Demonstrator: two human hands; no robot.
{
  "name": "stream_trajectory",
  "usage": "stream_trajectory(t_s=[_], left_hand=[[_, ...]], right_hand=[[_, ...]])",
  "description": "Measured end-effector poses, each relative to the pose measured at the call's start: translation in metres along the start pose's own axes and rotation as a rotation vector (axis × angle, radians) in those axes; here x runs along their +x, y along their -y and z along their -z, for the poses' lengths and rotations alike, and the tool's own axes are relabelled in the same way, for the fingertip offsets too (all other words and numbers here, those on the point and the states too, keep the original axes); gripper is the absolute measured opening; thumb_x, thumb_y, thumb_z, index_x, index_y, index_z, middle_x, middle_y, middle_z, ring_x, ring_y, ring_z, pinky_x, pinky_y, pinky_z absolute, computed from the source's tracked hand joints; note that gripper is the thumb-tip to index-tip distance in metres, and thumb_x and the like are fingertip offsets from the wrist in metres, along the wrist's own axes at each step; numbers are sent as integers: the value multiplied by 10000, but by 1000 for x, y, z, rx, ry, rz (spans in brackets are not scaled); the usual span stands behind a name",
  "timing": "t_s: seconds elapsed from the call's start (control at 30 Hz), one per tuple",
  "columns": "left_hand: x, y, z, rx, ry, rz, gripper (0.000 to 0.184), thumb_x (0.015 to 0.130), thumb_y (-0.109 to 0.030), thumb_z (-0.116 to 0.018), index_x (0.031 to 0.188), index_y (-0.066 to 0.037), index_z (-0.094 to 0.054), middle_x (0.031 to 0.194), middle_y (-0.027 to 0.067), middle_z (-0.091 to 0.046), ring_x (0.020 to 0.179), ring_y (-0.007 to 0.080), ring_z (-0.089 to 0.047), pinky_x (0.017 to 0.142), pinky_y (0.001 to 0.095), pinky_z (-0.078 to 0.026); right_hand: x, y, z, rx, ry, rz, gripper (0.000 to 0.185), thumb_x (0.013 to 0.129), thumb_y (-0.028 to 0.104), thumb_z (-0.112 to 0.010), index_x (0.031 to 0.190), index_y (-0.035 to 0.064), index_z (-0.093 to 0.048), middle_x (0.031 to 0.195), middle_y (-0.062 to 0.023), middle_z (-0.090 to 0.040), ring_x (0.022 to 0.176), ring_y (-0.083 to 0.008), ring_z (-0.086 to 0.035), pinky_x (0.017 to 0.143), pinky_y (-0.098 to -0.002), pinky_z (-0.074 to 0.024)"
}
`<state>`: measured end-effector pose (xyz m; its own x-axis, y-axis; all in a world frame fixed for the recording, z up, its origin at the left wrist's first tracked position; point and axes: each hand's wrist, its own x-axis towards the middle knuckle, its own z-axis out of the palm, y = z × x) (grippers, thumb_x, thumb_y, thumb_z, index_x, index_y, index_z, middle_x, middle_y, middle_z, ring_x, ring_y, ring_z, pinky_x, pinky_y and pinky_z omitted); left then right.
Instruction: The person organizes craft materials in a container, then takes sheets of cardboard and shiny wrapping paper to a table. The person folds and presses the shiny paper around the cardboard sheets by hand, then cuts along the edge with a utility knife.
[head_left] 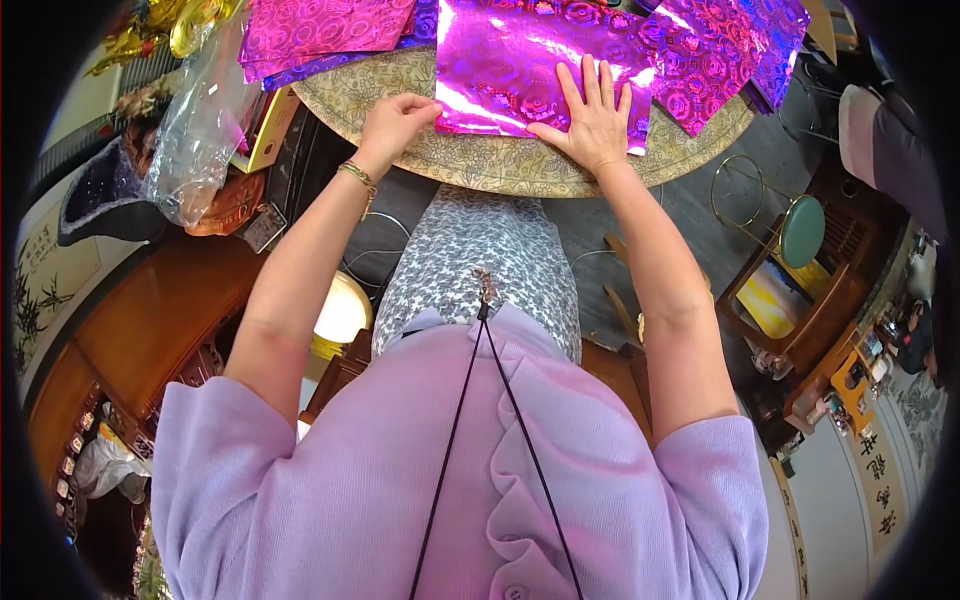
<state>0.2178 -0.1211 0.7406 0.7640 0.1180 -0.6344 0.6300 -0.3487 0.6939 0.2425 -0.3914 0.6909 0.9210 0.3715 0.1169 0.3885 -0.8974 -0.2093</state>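
Observation:
A shiny magenta foil sheet (pixel 500 75) with a swirling pattern lies in front of me, its near edge close to the rim of a round patterned table (pixel 490 172). At the sheet's lower left corner, my left hand (pixel 396 124) is closed, thumb and forefinger pinching the edge. My right hand (pixel 596 122) presses flat on the sheet's right part with its fingers spread. More pink foil sheets (pixel 325 38) lie to the left over blue ones, and another pink sheet (pixel 700 75) lies to the right beside purple-blue foil (pixel 782 55).
A clear plastic bag (pixel 200 135) hangs left of the table, near gold foil decorations (pixel 200 22). On the right stands a green round stool (pixel 802 231) beside wooden furniture (pixel 850 220). A lit round lamp (pixel 343 306) shows below my left arm.

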Motion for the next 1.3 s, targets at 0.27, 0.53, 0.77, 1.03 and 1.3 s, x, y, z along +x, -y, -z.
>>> stream_trajectory(t_s=[0.27,0.53,0.77,1.03,1.3], left_hand=[[5,1,-3,-12,83,108,123,764,-179,-641,756,-58,-657,580,-12,-568,475,54,-463,441,180,-357],[7,4,-9,345,0,61,228,779,-266,-617,708,-54,-662,532,-6,-545,451,84,-447,460,244,-385],[-4,7,-14,562,-108,-125,286,795,-317,-585,718,-47,-636,578,51,-579,515,197,-523,522,325,-428],[-8,16,-24,732,-218,-302,306,833,-318,-526,753,-33,-607,741,110,-621,669,297,-575,607,384,-450],[-6,17,-25,803,-215,-358,294,855,-288,-489,791,-20,-590,832,146,-591,714,319,-574,646,404,-460]], right_hand=[[-1,-1,-3,-10,-16,2,916,611,756,-494,1345,231,-336,1432,-119,-198,1325,-321,-143,1014,-575,-129],[-2,-4,-10,31,-48,4,879,638,753,-466,1345,249,-334,1433,-106,-205,1326,-313,-146,1022,-563,-114],[0,-8,-18,-110,-36,5,825,678,745,-425,1349,276,-319,1430,-84,-225,1327,-303,-155,1023,-555,-121],[-1,-6,-12,-30,-65,6,834,674,759,-409,1351,282,-313,1430,-80,-226,1325,-303,-162,1019,-557,-137],[0,-3,-10,-38,-38,-3,861,657,773,-420,1363,297,-287,1447,-56,-184,1333,-287,-140,1034,-529,-119]])
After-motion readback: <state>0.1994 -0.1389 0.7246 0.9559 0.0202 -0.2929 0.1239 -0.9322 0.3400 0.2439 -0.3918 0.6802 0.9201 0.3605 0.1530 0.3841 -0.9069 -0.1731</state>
